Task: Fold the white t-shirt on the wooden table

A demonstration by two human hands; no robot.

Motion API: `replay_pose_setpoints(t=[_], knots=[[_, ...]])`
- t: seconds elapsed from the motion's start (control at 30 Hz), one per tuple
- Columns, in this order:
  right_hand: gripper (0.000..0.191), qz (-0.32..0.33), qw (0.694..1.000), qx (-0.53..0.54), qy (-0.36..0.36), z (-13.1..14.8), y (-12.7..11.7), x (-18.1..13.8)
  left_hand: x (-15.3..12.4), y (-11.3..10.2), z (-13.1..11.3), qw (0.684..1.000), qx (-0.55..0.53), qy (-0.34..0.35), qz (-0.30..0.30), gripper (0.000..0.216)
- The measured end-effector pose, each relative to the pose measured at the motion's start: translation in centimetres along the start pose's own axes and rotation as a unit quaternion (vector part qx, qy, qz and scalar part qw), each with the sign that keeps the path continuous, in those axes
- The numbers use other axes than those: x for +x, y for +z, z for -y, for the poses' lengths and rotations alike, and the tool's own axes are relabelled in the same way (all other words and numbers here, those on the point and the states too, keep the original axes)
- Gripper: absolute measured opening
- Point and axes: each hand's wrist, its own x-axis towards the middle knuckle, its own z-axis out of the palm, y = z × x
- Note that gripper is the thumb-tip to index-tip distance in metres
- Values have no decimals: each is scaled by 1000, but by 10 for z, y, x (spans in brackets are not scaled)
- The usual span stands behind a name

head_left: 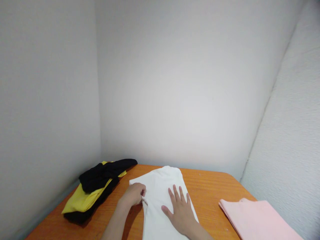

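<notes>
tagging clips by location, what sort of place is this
Most likely the corner of a plain indoor room; home or workplace, I can't tell. Bare pale walls meet behind a wood-grained table bearing white cloth, folded pink cloth and a black-and-yellow fabric pile.

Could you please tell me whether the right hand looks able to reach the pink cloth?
Probably yes: the right hand lies open on the white cloth, with only table showing between that and the pink cloth.

Your cloth point(156, 218) is plain white; the pile point(97, 191) is black and yellow; the fabric point(258, 218) is plain pink. Your table point(210, 190) is orange, wood-grained; the walls point(187, 83), pale grey.
</notes>
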Motion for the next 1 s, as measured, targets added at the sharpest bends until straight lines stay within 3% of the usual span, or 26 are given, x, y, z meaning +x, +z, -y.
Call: replay_pose_setpoints(t=[0.17, 0.27, 0.33, 0.43, 0.5, 0.6, 0.67, 0.73, 0.8, 0.9, 1.0], knots=[[86, 10, 1000, 9, 3, 12, -15, 2, 6, 6, 3, 1000, -7, -2, -5, 22], [85, -27, 996, 30, -81, 32, -16, -4, 9, 10, 7, 1000, -13, 2, 5, 21], [82, -31, 986, 53, -152, 45, -4, -9, 10, 10, 11, 1000, -17, 3, 11, 18], [57, -34, 980, 53, -189, 56, 27, -12, 8, 6, 13, 1000, -12, -4, 13, 19], [45, -64, 979, 37, -190, 58, 46, -10, 6, 0, 7, 1000, 4, -9, 7, 19], [42, -115, 972, 35, -200, 59, 59, -7, 7, -6, -14, 999, 14, 15, -45, 22], [36, -102, 968, 59, -224, 59, 54, -6, 10, -4, -30, 996, -2, 50, -80, 29], [27, -67, 961, 100, -247, 55, 40, -3, 13, 5, -41, 995, -3, 68, -69, 36], [22, -66, 966, 138, -210, 43, 20, 5, 15, 17, -45, 997, 18, 63, -30, 41], [25, -114, 985, 126, -8, 11, -14, 29, 13, 29, -42, 998, 48, 40, 24, 56], [31, -135, 982, 81, 106, -28, -35, 64, 7, 27, -42, 996, 67, 29, 60, 63]])
